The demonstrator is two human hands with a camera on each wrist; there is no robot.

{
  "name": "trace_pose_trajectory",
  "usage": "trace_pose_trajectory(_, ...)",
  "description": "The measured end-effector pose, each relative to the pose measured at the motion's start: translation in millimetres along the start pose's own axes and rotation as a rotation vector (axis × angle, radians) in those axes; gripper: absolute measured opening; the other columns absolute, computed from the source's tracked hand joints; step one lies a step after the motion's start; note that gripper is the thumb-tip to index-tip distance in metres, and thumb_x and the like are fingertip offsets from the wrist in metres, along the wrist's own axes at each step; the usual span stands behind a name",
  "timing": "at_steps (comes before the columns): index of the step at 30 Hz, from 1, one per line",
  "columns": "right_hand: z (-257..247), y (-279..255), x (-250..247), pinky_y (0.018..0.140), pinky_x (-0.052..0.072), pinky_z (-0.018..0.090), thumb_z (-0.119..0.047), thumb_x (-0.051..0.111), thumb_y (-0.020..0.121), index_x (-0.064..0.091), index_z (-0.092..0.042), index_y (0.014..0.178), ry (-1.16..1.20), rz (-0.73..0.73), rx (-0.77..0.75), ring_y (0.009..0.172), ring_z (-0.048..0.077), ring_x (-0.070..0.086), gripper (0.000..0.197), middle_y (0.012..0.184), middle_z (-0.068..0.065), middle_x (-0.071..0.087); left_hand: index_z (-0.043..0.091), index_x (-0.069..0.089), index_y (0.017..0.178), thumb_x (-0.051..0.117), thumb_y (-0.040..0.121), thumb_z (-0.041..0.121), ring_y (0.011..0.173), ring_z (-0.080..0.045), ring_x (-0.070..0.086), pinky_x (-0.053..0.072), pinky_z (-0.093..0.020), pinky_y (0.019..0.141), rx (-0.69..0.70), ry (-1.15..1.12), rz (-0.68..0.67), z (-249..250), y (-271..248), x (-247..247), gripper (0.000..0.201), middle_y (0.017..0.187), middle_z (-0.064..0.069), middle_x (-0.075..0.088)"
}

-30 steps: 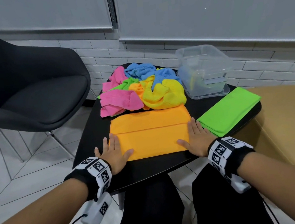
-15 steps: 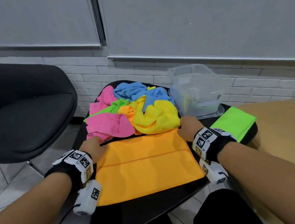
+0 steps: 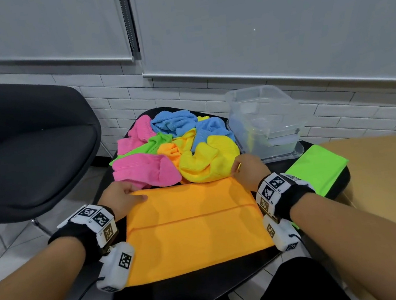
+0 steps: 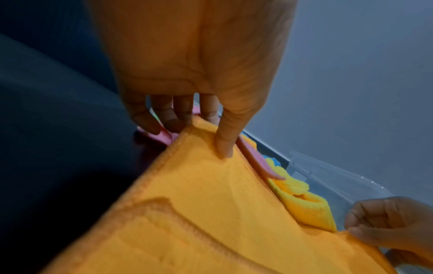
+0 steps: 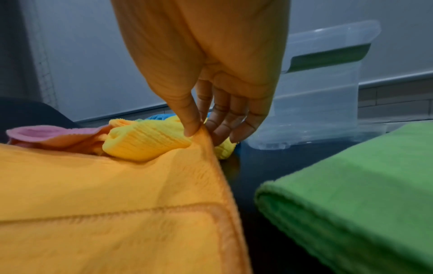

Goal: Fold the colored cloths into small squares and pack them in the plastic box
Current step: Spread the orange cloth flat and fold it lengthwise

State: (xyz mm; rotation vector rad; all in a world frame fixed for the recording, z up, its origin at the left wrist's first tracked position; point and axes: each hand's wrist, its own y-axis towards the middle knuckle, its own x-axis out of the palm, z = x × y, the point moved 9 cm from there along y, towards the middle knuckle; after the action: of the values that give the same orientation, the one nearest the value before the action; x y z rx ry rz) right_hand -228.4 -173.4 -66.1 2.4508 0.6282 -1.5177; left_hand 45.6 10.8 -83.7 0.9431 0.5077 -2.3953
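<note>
Our left hand (image 3: 120,199) and right hand (image 3: 249,171) each pinched a far corner of the orange cloth (image 3: 194,227), thumb on top and fingers beneath, at the frame's centre. It lay spread on the black table (image 3: 209,288). Above it sat the crumpled cloth pile (image 3: 174,150); the plastic box (image 3: 265,121) stood right of centre, the folded green cloth (image 3: 317,172) lower right.

No text, label or number can be read; the wrist bands (image 3: 100,219) carry only black-and-white square marker patterns.
</note>
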Motion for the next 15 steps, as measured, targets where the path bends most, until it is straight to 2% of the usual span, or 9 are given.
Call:
trace_pose_trajectory(2, -3.8, -5.8, -11.8, 0.073, 0.050, 0.033, -0.007, 0.061, 0.085, 0.059, -0.017, 0.076, 0.043, 0.022, -0.026, 0.079, 0.022, 0.057, 0.014, 0.084, 0.005, 0.055, 0.014, 0.062, 0.065, 0.076, 0.077, 0.013, 0.067, -0.018, 0.050, 0.036, -0.025, 0.058, 0.051, -0.030, 0.038, 5.2, -5.8, -12.0, 0.019, 0.067, -0.002, 0.053)
trace_pose_trajectory(4, -7.9, -12.9, -23.5, 0.072, 0.047, 0.030, -0.010, 0.066, 0.085, 0.064, -0.013, 0.086, 0.063, 0.037, -0.061, 0.078, 0.018, 0.052, 0.004, 0.082, 0.002, 0.051, 0.018, 0.064, 0.067, 0.077, 0.077, 0.015, 0.069, -0.017, 0.053, 0.039, -0.026, 0.061, 0.092, -0.040, 0.041, 9.8, -13.1, -20.4, 0.016, 0.070, -0.002, 0.057)
trace_pose_trajectory(6, -12.4, -22.2, -32.7, 0.070, 0.042, 0.025, -0.011, 0.067, 0.085, 0.069, -0.008, 0.092, 0.068, 0.048, -0.110, 0.078, 0.015, 0.051, 0.008, 0.082, 0.002, 0.052, 0.019, 0.067, 0.070, 0.077, 0.077, 0.017, 0.072, -0.018, 0.057, 0.045, -0.029, 0.066, 0.126, -0.056, 0.034, 13.7, -22.5, -25.6, 0.013, 0.075, -0.006, 0.063)
trace_pose_trajectory(8, -14.6, -33.9, -39.5, 0.063, 0.041, 0.021, -0.009, 0.064, 0.086, 0.071, -0.006, 0.088, 0.080, 0.051, -0.142, 0.076, 0.014, 0.053, 0.008, 0.079, 0.001, 0.057, 0.017, 0.068, 0.073, 0.077, 0.077, 0.017, 0.073, -0.019, 0.060, 0.049, -0.034, 0.072, 0.164, -0.080, 0.033, 19.1, -35.2, -30.3, 0.010, 0.079, -0.010, 0.068)
trace_pose_trajectory(11, -11.7, -52.7, -45.0, 0.054, 0.036, 0.017, -0.006, 0.062, 0.087, 0.068, -0.009, 0.081, 0.102, 0.036, -0.168, 0.067, 0.011, 0.051, 0.009, 0.070, -0.004, 0.055, 0.015, 0.067, 0.075, 0.077, 0.078, 0.013, 0.075, -0.018, 0.064, 0.051, -0.035, 0.075, 0.206, -0.115, 0.000, 25.4, -57.3, -30.5, 0.011, 0.080, -0.010, 0.070)
trace_pose_trajectory(13, -7.1, -65.2, -45.3, 0.059, 0.041, 0.019, -0.006, 0.062, 0.087, 0.065, -0.012, 0.080, 0.117, 0.002, -0.188, 0.068, 0.011, 0.053, 0.009, 0.074, -0.001, 0.059, 0.016, 0.068, 0.076, 0.078, 0.076, 0.011, 0.082, -0.017, 0.065, 0.052, -0.034, 0.081, 0.222, -0.121, -0.025, 25.8, -70.7, -28.6, 0.012, 0.084, -0.002, 0.071)
trace_pose_trajectory(15, -1.3, -77.7, -43.9, 0.072, 0.050, 0.027, -0.007, 0.063, 0.088, 0.063, -0.015, 0.080, 0.115, -0.034, -0.213, 0.079, 0.016, 0.060, 0.011, 0.084, 0.003, 0.066, 0.015, 0.067, 0.077, 0.079, 0.075, 0.010, 0.092, -0.009, 0.064, 0.050, -0.030, 0.085, 0.241, -0.112, -0.052, 23.7, -82.8, -25.9, 0.012, 0.097, 0.007, 0.069)
